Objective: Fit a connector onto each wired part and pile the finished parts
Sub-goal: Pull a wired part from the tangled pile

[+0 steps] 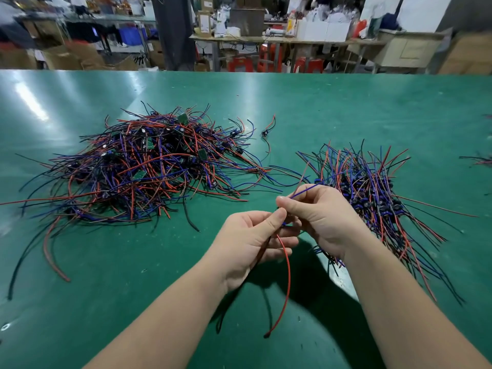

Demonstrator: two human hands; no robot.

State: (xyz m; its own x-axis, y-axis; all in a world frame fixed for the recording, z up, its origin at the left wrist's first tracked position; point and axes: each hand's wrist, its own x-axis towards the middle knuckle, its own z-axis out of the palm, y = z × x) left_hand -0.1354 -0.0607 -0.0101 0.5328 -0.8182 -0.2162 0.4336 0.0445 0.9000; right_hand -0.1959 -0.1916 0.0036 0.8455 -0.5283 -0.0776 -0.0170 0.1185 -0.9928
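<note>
Lower centre: we hold one wired part [283,225] between both hands, clear of the green counter [346,107], so that its leads hang free for fitting. The left hand [253,241] pinches its body, with the red wire [287,275] trailing below. The right hand [316,217] pinches the blue wire [306,190]. A tangled heap [138,166] lies at left. The neater pile [372,198], probably the finished parts, lies just right of the hands.
</note>
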